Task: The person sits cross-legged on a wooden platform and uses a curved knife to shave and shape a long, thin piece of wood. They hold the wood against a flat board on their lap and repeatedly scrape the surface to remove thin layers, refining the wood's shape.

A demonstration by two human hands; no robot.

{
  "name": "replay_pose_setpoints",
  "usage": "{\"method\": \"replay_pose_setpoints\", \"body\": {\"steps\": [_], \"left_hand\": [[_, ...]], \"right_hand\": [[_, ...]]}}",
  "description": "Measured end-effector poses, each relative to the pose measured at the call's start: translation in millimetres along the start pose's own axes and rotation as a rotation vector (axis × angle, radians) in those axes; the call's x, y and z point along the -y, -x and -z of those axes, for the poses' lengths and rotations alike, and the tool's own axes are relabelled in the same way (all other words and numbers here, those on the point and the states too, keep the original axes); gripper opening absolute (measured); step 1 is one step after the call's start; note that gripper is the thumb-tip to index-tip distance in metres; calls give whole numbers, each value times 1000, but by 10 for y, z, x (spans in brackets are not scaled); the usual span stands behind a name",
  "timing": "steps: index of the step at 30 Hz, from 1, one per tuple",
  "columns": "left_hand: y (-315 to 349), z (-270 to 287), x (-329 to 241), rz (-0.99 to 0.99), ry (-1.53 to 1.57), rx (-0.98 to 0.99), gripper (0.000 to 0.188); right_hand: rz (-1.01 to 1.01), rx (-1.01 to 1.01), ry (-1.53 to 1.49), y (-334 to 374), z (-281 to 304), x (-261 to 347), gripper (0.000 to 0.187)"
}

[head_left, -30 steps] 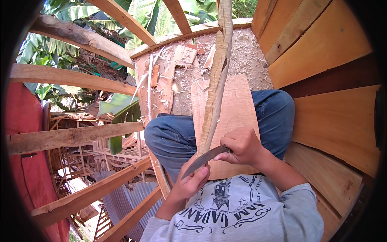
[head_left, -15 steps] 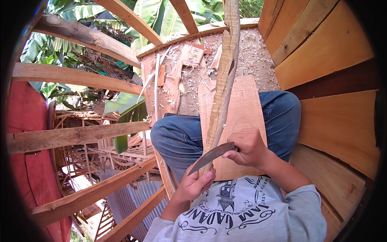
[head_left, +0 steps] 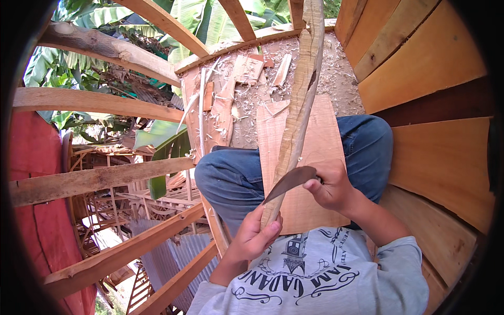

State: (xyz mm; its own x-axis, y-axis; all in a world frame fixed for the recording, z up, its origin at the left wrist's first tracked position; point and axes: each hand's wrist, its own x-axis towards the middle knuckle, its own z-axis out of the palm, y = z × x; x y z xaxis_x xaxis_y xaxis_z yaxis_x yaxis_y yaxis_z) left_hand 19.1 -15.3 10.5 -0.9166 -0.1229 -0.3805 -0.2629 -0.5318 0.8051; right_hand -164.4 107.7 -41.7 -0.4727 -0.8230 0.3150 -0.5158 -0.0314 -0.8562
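A long, rough-edged wooden stick [head_left: 300,113] slants up and away from my lap. Its near end is gripped by my left hand [head_left: 253,234], fingers wrapped round it. My right hand [head_left: 329,185] is closed on the handle of a curved knife [head_left: 290,182]; the handle itself is hidden in my fist. The dark blade lies across the stick just above my left hand, its tip pointing left and down. Beneath the stick, a flat wooden board [head_left: 318,142] rests across my lap between my knees.
Curled wood shavings [head_left: 336,73] and thin wood offcuts [head_left: 227,105] litter the floor ahead. Wooden slats [head_left: 100,176] form an open railing on the left, with banana leaves beyond. A plank wall [head_left: 436,163] rises close on my right.
My right hand and the knife have moved slightly up and to the right along the stick, and the blade shows more of its flat side. The stick's far end has shifted right.
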Motion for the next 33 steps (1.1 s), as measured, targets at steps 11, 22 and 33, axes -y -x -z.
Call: {"method": "replay_pose_setpoints", "body": {"steps": [11, 22, 33], "left_hand": [[-107, -124, -63, -1, -57, -105, 22], [-52, -27, 30, -36, -62, -14, 20], [-136, -31, 43, -4, 106, 34, 23]], "right_hand": [[16, 70, 8, 22, 8, 3, 38], [-276, -188, -317, 63, 48, -127, 45], [-113, -167, -234, 129, 62, -85, 46]]}}
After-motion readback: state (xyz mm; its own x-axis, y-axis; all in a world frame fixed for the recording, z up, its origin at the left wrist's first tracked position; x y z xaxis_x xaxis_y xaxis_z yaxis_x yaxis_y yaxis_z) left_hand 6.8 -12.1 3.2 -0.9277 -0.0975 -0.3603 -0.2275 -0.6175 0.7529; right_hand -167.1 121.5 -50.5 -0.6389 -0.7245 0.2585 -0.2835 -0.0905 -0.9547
